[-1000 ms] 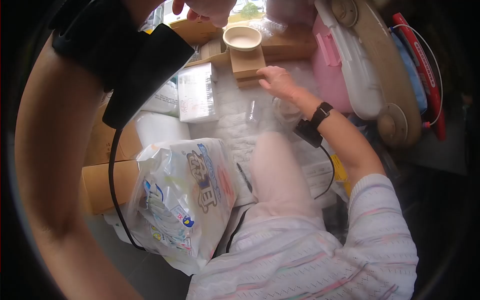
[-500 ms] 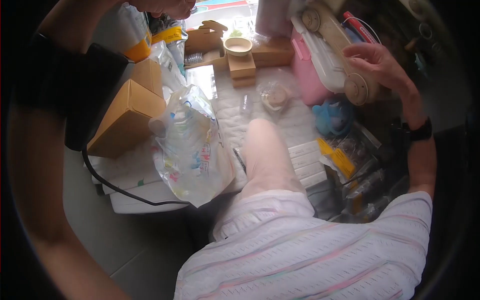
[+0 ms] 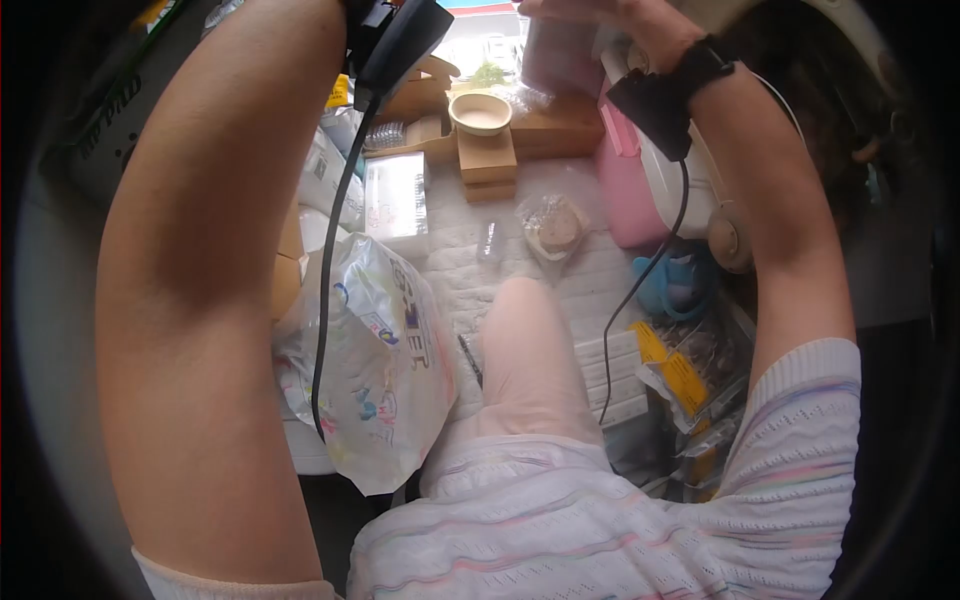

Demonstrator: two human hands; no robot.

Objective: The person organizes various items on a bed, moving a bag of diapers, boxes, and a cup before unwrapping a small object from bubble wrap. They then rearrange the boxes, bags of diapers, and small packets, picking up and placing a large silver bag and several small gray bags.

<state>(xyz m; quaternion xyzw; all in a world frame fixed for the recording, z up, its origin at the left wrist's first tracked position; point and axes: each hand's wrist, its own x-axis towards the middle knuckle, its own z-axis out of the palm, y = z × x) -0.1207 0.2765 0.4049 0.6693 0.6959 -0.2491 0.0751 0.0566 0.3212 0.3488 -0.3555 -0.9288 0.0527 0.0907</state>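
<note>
My left forearm (image 3: pixel 215 250) rises past the top edge, and the hand itself is out of frame. A black strapped device (image 3: pixel 400 50) with a cable sits at that wrist. My right hand (image 3: pixel 625 18) shows only in part at the top edge, above the pink-and-white box. Its visible fingers stretch to the left, with nothing seen in them. Another black device (image 3: pixel 655 100) with a cable is strapped round the right wrist. Below, between the arms, a shallow cream bowl (image 3: pixel 480 115) stands on a small brown cardboard box (image 3: pixel 487 165).
A printed plastic bag (image 3: pixel 385 370) lies left of my bare knee (image 3: pixel 525 330). A clear-wrapped round item (image 3: pixel 555 230) rests on the white quilted cover (image 3: pixel 450 270). To the right are a pink-and-white box (image 3: pixel 625 190), a blue item (image 3: pixel 675 285) and yellow-labelled packets (image 3: pixel 680 370).
Both arms have swung inward and up. My left hand has left the frame at the top, and my right hand has moved from beside the box to the top edge.
</note>
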